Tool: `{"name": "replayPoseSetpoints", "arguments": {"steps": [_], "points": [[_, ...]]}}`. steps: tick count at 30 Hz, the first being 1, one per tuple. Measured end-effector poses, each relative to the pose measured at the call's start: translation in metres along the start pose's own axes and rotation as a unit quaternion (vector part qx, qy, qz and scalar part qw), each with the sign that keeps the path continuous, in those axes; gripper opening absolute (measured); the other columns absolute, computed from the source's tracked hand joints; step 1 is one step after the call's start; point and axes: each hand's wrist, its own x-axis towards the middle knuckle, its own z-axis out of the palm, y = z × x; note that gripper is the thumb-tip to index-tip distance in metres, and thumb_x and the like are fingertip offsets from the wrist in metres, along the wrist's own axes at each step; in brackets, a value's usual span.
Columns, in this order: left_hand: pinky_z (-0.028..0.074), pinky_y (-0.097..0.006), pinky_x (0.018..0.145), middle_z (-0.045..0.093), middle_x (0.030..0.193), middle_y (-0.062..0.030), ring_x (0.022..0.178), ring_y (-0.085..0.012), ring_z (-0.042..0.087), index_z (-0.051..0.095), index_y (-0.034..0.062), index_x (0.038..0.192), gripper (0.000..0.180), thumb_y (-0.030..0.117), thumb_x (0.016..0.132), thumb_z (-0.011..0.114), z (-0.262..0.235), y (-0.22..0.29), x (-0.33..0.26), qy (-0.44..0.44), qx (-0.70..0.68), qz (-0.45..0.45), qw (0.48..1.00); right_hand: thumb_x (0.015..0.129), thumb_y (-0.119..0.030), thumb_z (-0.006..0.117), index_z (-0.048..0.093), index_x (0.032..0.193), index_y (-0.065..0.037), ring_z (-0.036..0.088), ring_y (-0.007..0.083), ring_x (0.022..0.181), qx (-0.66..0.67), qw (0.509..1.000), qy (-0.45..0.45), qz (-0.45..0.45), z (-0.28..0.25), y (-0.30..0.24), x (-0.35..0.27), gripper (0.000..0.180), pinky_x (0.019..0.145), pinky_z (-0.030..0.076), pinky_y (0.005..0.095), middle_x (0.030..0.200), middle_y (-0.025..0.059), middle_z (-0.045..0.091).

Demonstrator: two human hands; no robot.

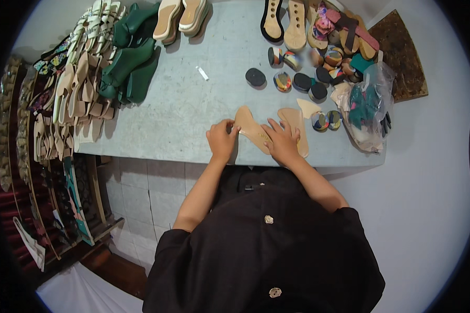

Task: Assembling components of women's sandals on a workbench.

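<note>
A tan shoe insole (pixel 251 128) lies near the table's front edge, a small gold marking towards its near end. My left hand (pixel 222 141) is closed at its left edge, fingertips gripping the rim. Fingers spread, my right hand (pixel 283 143) rests over the near end of this insole and reaches onto a second tan insole (pixel 301 136) to its right. Part of that second insole is hidden under the hand. Just beyond it is a pale pointed scrap (pixel 309 108).
Round fabric-covered pieces (pixel 282 82) and black-topped ones (pixel 255 77) sit at the right, beside a plastic bag (pixel 368 104). Green shoe soles (pixel 133 68) and beige sandals (pixel 83 88) are piled left. Platform soles (pixel 194 18) stand at the back. Shelving (pixel 78 203) stands lower left.
</note>
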Motion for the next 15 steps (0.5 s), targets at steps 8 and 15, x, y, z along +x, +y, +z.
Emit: {"name": "replayPoseSetpoints", "arguments": {"steps": [8, 15], "points": [[0.039, -0.037, 0.071, 0.064, 0.080, -0.0060, 0.077, -0.0254, 0.055, 0.065, 0.0067, 0.081, 0.013, 0.017, 0.074, 0.069, 0.004, -0.005, 0.007, 0.009, -0.008, 0.113, 0.994, 0.072, -0.010, 0.065, 0.051, 0.125, -0.022, 0.032, 0.0295, 0.124, 0.010, 0.999, -0.023, -0.028, -0.003, -0.007, 0.020, 0.056, 0.096, 0.020, 0.0608, 0.135, 0.0064, 0.038], [0.041, -0.036, 0.071, 0.059, 0.082, -0.0066, 0.081, -0.0268, 0.053, 0.064, 0.0069, 0.083, 0.012, 0.012, 0.073, 0.069, 0.001, -0.006, 0.010, -0.003, -0.024, 0.165, 0.986, 0.078, -0.009, 0.058, 0.057, 0.113, -0.024, 0.045, 0.0223, 0.111, 0.011, 0.980, 0.023, -0.197, -0.010, -0.014, 0.072, 0.039, 0.093, 0.023, 0.0571, 0.116, -0.0005, 0.054]]}}
